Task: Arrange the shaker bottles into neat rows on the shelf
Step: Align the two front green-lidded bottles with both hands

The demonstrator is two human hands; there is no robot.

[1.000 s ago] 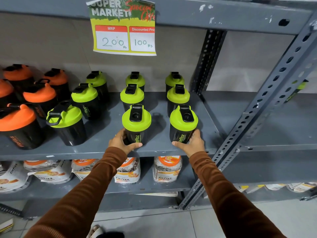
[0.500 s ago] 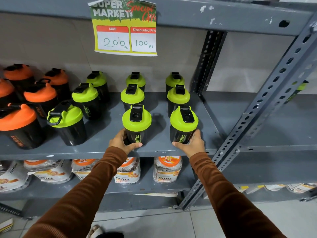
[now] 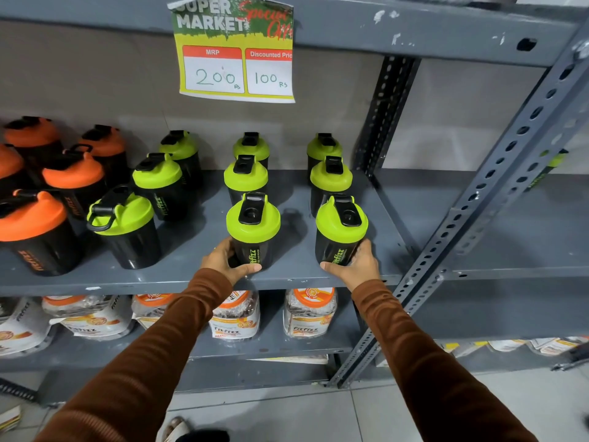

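Black shaker bottles with green lids stand in three columns on the grey shelf [image 3: 296,275]. My left hand [image 3: 224,261] grips the base of the front middle green-lidded bottle [image 3: 253,228]. My right hand [image 3: 357,263] grips the base of the front right green-lidded bottle [image 3: 341,231]. Both bottles stand upright near the shelf's front edge, each with two more bottles lined up behind it. The left column's front bottle [image 3: 124,224] sits askew, its carry loop pointing left. Orange-lidded bottles [image 3: 32,218] crowd the far left.
A price sign [image 3: 236,55] hangs from the shelf above. A perforated upright post [image 3: 497,186] slants down just right of my right hand. Jars and pouches [image 3: 309,311] fill the lower shelf. The neighbouring shelf bay [image 3: 510,224] lies to the right.
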